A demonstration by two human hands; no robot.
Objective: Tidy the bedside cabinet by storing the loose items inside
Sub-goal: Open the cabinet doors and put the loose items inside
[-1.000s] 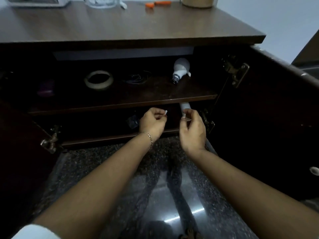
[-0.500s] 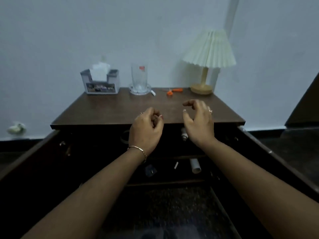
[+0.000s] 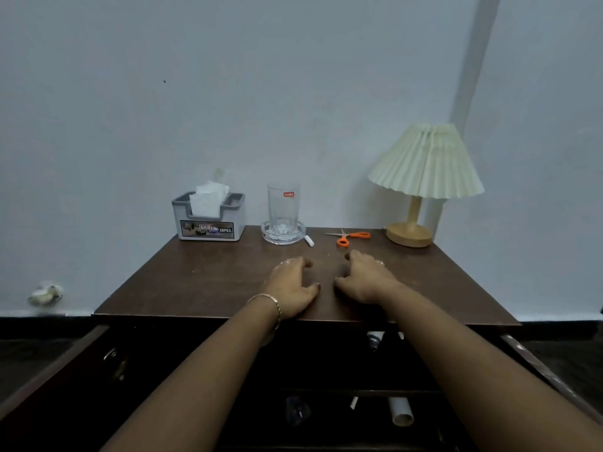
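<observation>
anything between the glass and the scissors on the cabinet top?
Head view: a small white stick lies between the glass and the orange scissors, close by the glass's clear dish. Otherwise bare wood.

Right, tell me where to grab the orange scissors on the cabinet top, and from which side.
Take the scissors by the orange handle loops, coming from above with the right hand, which is nearest. They lie flat with the blades pointing left toward the glass, so the handles are the thick, safe end.
</observation>
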